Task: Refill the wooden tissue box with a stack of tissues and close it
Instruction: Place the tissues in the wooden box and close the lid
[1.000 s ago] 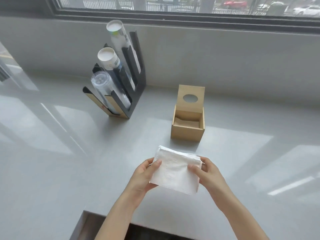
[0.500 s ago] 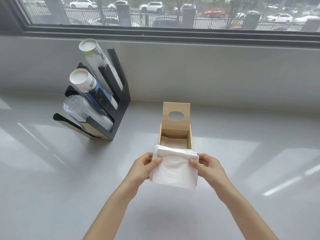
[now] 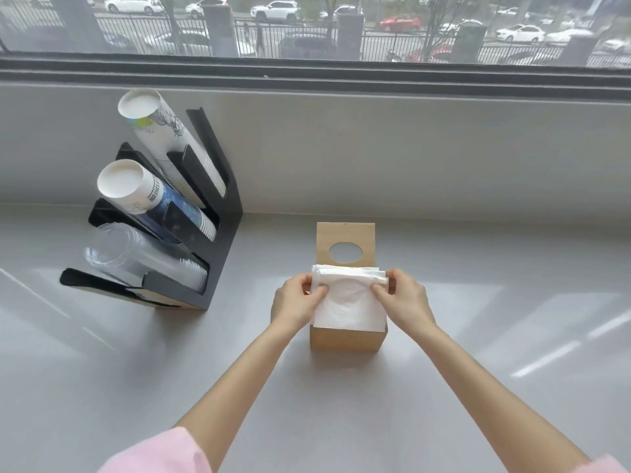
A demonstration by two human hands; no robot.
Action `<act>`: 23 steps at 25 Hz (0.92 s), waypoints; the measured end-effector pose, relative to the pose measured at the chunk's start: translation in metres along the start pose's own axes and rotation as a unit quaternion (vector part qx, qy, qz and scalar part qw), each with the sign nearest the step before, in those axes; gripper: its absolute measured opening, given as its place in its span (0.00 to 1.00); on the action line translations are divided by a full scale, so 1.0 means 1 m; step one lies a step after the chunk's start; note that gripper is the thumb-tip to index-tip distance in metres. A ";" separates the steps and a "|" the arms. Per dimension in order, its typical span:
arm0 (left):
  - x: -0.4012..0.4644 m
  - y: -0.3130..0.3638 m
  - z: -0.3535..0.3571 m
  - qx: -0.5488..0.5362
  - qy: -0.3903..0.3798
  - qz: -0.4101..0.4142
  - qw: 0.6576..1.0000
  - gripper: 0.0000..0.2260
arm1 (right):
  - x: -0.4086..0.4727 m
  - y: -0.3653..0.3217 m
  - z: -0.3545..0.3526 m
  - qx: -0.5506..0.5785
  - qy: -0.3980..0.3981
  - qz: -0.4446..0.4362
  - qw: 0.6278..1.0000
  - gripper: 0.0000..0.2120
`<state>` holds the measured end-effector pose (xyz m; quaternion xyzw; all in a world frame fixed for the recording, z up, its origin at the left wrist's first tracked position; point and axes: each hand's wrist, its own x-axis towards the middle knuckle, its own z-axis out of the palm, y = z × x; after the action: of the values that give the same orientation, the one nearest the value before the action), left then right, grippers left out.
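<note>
A wooden tissue box (image 3: 347,339) stands on the grey counter, its lid (image 3: 345,240) with an oval hole swung up behind it. A white stack of tissues (image 3: 348,302) lies over the box's open top and hides the inside. My left hand (image 3: 296,302) pinches the stack's left edge. On the other side my right hand (image 3: 404,298) grips its right edge. Whether the stack rests on the rim or sits partly inside, I cannot tell.
A black cup holder (image 3: 218,240) stands at the left with three slanted stacks of paper and clear plastic cups. The grey wall and window sill (image 3: 341,76) run behind the box. The grey counter (image 3: 512,336) extends right and left.
Both hands carried the tissue stack forward from in front of the box to directly over its open top. The camera view moved closer.
</note>
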<state>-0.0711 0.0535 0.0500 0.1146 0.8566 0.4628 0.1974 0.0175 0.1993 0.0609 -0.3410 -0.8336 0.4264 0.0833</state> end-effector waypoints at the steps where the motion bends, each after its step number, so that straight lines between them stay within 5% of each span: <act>1: 0.004 0.000 0.005 0.024 0.011 0.003 1.000 0.12 | 0.006 0.001 0.003 -0.027 0.003 -0.007 1.000 0.09; 5: 0.004 -0.004 0.015 0.164 0.044 0.050 0.984 0.12 | 0.017 0.007 0.014 -0.184 -0.011 -0.069 0.980 0.10; 9: 0.000 -0.002 0.021 0.358 0.052 0.158 0.919 0.08 | 0.017 0.002 0.020 -0.339 -0.017 -0.121 0.933 0.02; 14: 0.009 -0.005 0.035 0.489 -0.002 0.171 0.855 0.07 | 0.020 0.000 0.027 -0.458 -0.053 -0.148 0.875 0.12; 18: 0.014 -0.006 0.036 0.539 -0.022 0.175 0.823 0.08 | 0.025 0.001 0.034 -0.493 -0.078 -0.134 0.856 0.08; 21: 0.008 0.000 0.028 0.534 -0.030 0.187 0.824 0.10 | 0.025 0.006 0.034 -0.476 -0.071 -0.123 0.868 0.16; 23: 0.004 0.007 0.021 0.534 0.002 0.221 0.816 0.10 | 0.021 0.008 0.031 -0.444 -0.054 -0.130 0.885 0.12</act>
<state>-0.0657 0.0742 0.0447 0.3875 0.9212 -0.0356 -0.0043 -0.0079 0.1956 0.0325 -0.2070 -0.9759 0.0143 -0.0675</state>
